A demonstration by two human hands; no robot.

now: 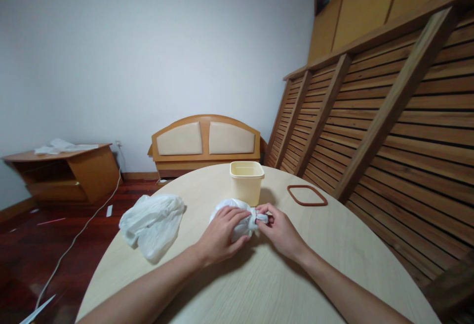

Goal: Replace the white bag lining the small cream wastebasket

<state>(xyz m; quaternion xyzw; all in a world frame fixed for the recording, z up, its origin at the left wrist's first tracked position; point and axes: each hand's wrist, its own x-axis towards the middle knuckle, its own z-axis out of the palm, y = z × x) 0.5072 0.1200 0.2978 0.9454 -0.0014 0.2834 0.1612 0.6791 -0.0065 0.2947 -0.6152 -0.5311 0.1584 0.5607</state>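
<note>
My left hand [221, 232] is curled over a small white plastic bag [226, 207] bunched on the round pale wooden table [259, 284]. My right hand [278, 230] pinches the twisted neck of that bag between thumb and fingers. Just behind the bag stands an open cream plastic tub [247, 180]. A second, looser white plastic bag [151, 222] lies to the left of my hands.
A brown ring-shaped seal [307, 195] lies on the table at the right. Slatted wooden bed frames [388, 131] lean along the right wall. A headboard [206, 143] and a low wooden cabinet [62, 173] stand at the back. A white cable [79, 232] runs over the dark floor.
</note>
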